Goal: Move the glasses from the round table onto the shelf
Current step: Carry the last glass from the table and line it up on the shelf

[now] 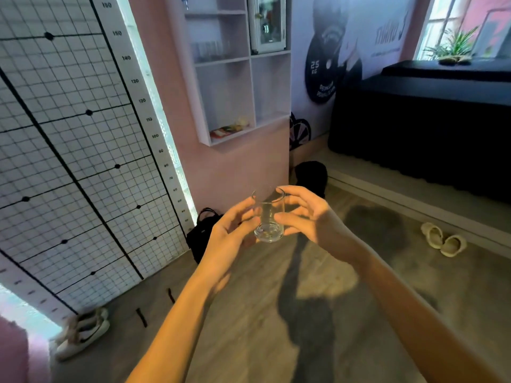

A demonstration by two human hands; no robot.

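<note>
Head view is showing one glass (269,217) upright in mid-air above the floor, both grips grasping it: left grip (232,228) curling round its left side, right grip (309,217) pinching its right. Beyond, one wall shelf (226,78) is carrying a blurred row of glasses (210,51), too blurred to count.

The shelf (252,87) runs off the top edge. The row of clear things (211,51) in one of its left compartments is too blurred to count, and the coloured items (229,128) in its lowest left compartment cannot be made out. The left hand (231,233) and right hand (309,214) have forearms cut off by the bottom edge, and some fingertips show only dimly through the glass (269,217).
</note>
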